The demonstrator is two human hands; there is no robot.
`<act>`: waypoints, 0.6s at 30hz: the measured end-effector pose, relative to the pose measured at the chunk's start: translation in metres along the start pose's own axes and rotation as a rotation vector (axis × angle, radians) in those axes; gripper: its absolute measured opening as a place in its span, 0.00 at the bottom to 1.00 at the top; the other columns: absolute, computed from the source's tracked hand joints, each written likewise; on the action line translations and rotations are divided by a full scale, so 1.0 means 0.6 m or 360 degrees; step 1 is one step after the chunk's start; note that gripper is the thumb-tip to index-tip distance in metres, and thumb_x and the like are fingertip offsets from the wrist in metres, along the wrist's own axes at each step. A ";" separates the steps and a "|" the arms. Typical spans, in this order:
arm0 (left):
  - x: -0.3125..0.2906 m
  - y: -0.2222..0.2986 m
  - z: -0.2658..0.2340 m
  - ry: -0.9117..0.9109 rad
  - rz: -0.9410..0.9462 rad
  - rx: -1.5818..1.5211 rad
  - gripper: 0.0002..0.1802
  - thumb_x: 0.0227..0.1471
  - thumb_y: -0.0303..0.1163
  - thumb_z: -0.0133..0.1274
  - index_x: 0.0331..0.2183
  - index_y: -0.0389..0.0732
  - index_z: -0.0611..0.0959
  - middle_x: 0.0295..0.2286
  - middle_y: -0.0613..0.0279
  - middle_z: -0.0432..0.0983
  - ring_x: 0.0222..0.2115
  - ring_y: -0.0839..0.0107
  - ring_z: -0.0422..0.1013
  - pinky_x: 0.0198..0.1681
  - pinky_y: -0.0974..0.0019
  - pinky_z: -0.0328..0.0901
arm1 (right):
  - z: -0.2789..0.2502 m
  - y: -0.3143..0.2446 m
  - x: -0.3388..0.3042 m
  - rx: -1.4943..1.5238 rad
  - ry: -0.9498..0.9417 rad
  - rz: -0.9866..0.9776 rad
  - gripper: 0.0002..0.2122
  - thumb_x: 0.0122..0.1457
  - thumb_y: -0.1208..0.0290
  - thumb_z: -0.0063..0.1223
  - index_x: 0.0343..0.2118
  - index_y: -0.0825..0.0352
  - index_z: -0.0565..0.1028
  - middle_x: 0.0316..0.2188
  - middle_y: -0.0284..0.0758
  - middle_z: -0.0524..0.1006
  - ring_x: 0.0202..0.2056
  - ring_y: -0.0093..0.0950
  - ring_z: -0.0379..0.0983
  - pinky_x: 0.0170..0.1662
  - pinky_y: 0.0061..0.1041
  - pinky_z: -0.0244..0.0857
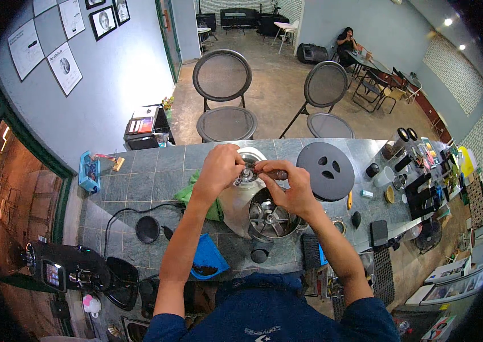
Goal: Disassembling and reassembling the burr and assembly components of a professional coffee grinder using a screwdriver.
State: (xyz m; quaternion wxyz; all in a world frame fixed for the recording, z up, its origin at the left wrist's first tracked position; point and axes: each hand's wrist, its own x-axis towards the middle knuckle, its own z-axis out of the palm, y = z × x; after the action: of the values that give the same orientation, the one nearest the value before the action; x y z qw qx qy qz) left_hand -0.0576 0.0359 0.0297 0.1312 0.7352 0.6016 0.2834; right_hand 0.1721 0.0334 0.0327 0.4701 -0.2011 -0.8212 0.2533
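- Pinching dark handle point(276, 174) with right hand point(294, 189), atop pale machine point(233, 208).
- Curling fingers of left hand point(217, 169) there; cannot tell whether pinching.
- Spotting black disc point(325, 185) right of machine.

Machine point(232, 208) mid counter point(139, 191): disc point(327, 187) R, cloth point(214, 212) L, chairs point(227, 123) bhd. Bag point(213, 251) front-L, prob. grounds point(204, 269) in it.

2 blk chairs point(222, 74) facing me, w/ round backs
Framed pics point(103, 23) on wall point(144, 51) to my L; spkr point(312, 53) on floor point(278, 85) near seated person point(345, 43); dk sofa point(238, 12) at far end.
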 end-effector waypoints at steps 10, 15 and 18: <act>-0.008 -0.009 0.006 0.0153 0.0066 -0.0140 0.11 0.41 0.29 0.63 0.30 0.33 0.91 0.47 0.43 0.84 0.43 0.45 0.81 0.52 0.54 0.73 | 0.007 0.012 -0.001 0.0344 0.0244 0.0082 0.09 0.65 0.86 0.57 0.46 0.73 0.72 0.45 0.48 0.85 0.45 0.31 0.85 0.49 0.28 0.79; -0.005 -0.018 0.014 0.0159 0.0076 -0.0104 0.11 0.41 0.27 0.63 0.30 0.33 0.91 0.46 0.43 0.85 0.42 0.45 0.81 0.51 0.55 0.74 | 0.008 0.018 0.003 0.0496 0.0350 0.0243 0.09 0.65 0.85 0.58 0.45 0.74 0.72 0.42 0.45 0.85 0.44 0.29 0.85 0.48 0.28 0.80; -0.005 -0.008 0.009 0.0134 0.0026 -0.0086 0.10 0.41 0.25 0.64 0.30 0.34 0.91 0.46 0.44 0.85 0.43 0.45 0.81 0.53 0.55 0.74 | 0.003 0.017 0.004 0.0408 0.0382 0.0316 0.09 0.66 0.85 0.57 0.46 0.73 0.71 0.43 0.46 0.84 0.44 0.30 0.84 0.48 0.29 0.80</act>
State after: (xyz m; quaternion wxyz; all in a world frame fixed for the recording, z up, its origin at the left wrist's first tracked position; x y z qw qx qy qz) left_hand -0.0589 0.0348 0.0217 0.1232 0.7237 0.5927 0.3312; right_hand 0.1701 0.0424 0.0270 0.5592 -0.2484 -0.6964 0.3750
